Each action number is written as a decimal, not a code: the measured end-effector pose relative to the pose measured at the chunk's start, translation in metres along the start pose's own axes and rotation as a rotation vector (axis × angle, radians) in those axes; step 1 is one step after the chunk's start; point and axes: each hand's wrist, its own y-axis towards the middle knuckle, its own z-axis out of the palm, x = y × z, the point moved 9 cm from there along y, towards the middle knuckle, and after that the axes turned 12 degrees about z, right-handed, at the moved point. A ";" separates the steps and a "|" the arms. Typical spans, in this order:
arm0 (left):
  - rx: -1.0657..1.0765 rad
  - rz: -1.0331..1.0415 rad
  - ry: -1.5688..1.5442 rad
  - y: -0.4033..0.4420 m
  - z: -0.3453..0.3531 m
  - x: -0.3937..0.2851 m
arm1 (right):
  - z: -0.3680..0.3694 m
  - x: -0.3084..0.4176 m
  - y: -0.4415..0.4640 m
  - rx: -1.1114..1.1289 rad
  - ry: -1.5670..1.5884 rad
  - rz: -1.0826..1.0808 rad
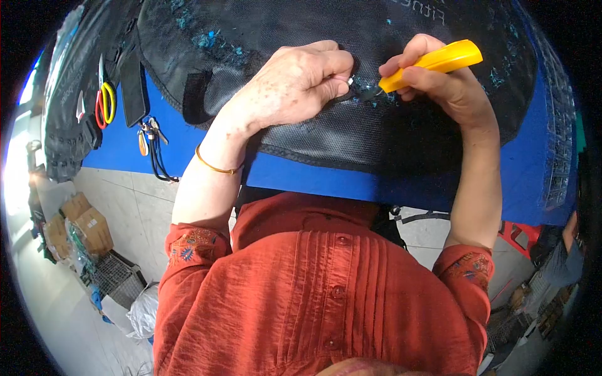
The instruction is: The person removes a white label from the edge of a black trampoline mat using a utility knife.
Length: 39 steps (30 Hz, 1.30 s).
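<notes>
Black mesh fabric (301, 145) lies spread beneath both hands, with blue thread scraps (213, 42) scattered over it. My left hand (295, 81) rests on the mesh, thumb and fingers pinched together; a small pale bit shows at the fingertips, but what they grip is hidden. In my right hand (439, 78) are yellow thread snips (442, 57), held slantwise, their dark tip pointing down and left at the mesh. That tip is close to the left fingertips, beside some blue fibres.
Scissors with red and yellow handles (105, 103), a black phone (133, 88) and keys (152, 133) on a black cord lie left on the blue tabletop (313, 178). Cardboard boxes (88, 225) and a grey crate (119, 279) stand on the floor at lower left.
</notes>
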 end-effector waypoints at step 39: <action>-0.009 0.013 0.031 -0.002 -0.002 0.001 | 0.016 -0.001 0.005 0.089 0.009 -0.028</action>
